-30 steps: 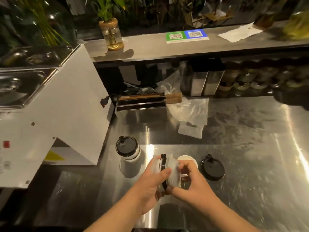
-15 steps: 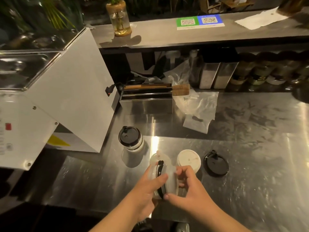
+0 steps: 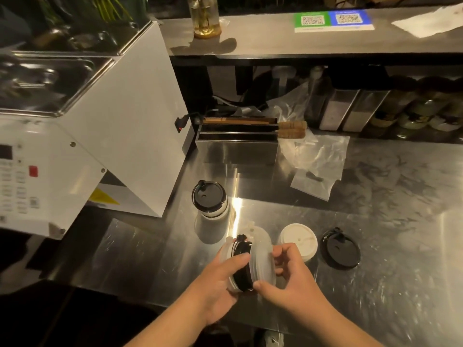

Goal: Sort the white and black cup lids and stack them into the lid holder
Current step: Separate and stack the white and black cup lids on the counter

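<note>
Two bare hands meet over the near edge of a steel tabletop [image 3: 375, 221], holding a sideways stack of cup lids [image 3: 248, 264] between them. The stack is mostly translucent white lids with one black lid sandwiched in it. The left hand [image 3: 220, 286] cups the stack from the left, its fingers [image 3: 238, 259] wrapped over the rim. The right hand [image 3: 290, 279] pinches the stack's right end, thumb below and fingers curled against the outermost white lid.

Just right of the hands, a single white lid [image 3: 299, 240] lies flat on the tabletop. Further right, apart from it, a single black lid [image 3: 342, 250] lies flat too. Left of the hands and farther back stands a short upright stack [image 3: 210, 201] of white lids with a black lid on top.

Toward the tabletop's far edge sits a rectangular steel lid holder [image 3: 238, 149] with long slots; whether it holds lids cannot be told. Crumpled clear plastic bags [image 3: 318, 161] lie to its right. A white machine [image 3: 100, 126] with a button panel fills the tabletop's left side.
</note>
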`<act>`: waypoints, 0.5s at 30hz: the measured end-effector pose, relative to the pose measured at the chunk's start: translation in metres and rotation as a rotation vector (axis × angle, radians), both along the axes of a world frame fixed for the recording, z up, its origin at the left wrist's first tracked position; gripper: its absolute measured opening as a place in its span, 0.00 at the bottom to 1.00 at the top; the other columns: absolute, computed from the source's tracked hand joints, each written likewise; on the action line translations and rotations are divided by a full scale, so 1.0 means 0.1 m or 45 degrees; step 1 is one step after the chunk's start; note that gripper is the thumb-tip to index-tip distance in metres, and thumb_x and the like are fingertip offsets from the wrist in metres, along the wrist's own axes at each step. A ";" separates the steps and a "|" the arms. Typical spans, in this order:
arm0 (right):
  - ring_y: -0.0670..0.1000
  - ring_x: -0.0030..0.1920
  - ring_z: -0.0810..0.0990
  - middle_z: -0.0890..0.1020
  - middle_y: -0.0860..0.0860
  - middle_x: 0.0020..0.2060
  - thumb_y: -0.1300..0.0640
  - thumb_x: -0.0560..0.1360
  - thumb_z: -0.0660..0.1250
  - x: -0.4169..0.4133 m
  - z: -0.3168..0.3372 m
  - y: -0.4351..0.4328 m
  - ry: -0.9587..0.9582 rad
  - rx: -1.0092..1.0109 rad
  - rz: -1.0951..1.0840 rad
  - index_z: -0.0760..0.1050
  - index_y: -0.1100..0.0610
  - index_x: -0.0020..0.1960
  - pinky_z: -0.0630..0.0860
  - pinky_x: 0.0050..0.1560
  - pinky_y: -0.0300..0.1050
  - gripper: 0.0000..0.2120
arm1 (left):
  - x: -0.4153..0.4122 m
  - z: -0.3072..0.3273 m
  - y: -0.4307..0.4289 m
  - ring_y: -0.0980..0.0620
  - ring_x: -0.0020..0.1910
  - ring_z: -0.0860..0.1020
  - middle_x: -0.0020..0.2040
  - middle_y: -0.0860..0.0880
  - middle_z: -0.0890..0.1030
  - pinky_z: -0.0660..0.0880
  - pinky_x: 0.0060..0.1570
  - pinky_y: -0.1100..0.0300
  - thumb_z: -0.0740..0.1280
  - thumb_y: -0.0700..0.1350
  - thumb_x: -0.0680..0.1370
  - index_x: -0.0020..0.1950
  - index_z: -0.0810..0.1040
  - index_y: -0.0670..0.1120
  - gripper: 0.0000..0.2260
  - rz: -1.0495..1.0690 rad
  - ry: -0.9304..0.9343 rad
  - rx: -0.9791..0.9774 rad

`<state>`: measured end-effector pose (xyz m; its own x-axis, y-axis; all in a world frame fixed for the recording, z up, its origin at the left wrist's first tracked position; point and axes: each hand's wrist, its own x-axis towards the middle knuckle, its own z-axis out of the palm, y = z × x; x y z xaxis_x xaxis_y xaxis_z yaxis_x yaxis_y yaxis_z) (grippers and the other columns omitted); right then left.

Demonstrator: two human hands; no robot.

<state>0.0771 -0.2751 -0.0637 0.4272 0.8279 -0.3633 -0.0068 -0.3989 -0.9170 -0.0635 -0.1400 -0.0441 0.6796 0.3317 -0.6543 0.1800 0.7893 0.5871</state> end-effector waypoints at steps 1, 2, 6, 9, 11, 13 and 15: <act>0.51 0.57 0.80 0.77 0.47 0.59 0.41 0.61 0.83 0.00 0.01 0.02 -0.029 -0.005 0.021 0.67 0.38 0.56 0.81 0.56 0.48 0.32 | -0.01 -0.01 0.02 0.34 0.69 0.80 0.70 0.37 0.83 0.83 0.51 0.46 0.79 0.48 0.73 0.79 0.72 0.53 0.35 -0.003 -0.003 -0.008; 0.49 0.57 0.79 0.77 0.45 0.59 0.39 0.61 0.83 -0.01 0.03 0.04 -0.059 -0.011 0.043 0.67 0.37 0.56 0.80 0.56 0.46 0.32 | -0.01 -0.01 0.04 0.33 0.70 0.80 0.70 0.38 0.83 0.82 0.54 0.45 0.78 0.49 0.73 0.78 0.73 0.53 0.33 -0.003 -0.003 -0.015; 0.46 0.57 0.78 0.76 0.42 0.59 0.37 0.60 0.83 0.00 0.03 0.14 -0.179 -0.083 0.120 0.66 0.38 0.58 0.79 0.58 0.45 0.35 | -0.06 -0.07 0.10 0.34 0.70 0.81 0.69 0.37 0.83 0.79 0.61 0.42 0.74 0.47 0.77 0.75 0.76 0.51 0.26 0.021 -0.019 -0.050; 0.46 0.56 0.76 0.75 0.40 0.56 0.38 0.61 0.81 0.05 0.04 0.26 -0.336 -0.163 0.121 0.66 0.42 0.57 0.79 0.55 0.47 0.33 | -0.06 -0.09 0.14 0.35 0.65 0.83 0.63 0.39 0.87 0.80 0.58 0.41 0.75 0.43 0.79 0.67 0.79 0.55 0.18 0.145 0.019 -0.001; 0.46 0.53 0.75 0.73 0.40 0.53 0.35 0.60 0.77 0.09 0.05 0.40 -0.590 -0.233 0.123 0.65 0.43 0.55 0.76 0.51 0.43 0.31 | -0.06 -0.09 0.19 0.36 0.64 0.84 0.59 0.41 0.89 0.77 0.67 0.35 0.72 0.41 0.80 0.57 0.79 0.59 0.13 0.265 0.094 0.011; 0.47 0.48 0.73 0.72 0.42 0.49 0.32 0.61 0.73 0.13 0.02 0.55 -0.962 -0.278 0.163 0.65 0.45 0.53 0.70 0.47 0.42 0.30 | -0.07 -0.10 0.26 0.36 0.65 0.83 0.60 0.40 0.88 0.73 0.72 0.33 0.70 0.41 0.82 0.54 0.79 0.61 0.13 0.305 0.143 0.013; 0.51 0.46 0.72 0.73 0.46 0.46 0.29 0.62 0.68 0.14 -0.06 0.69 -1.248 -0.334 0.192 0.68 0.48 0.51 0.67 0.46 0.46 0.29 | -0.07 -0.12 0.34 0.35 0.64 0.83 0.58 0.40 0.89 0.76 0.68 0.34 0.70 0.41 0.83 0.55 0.79 0.61 0.13 0.327 0.153 0.006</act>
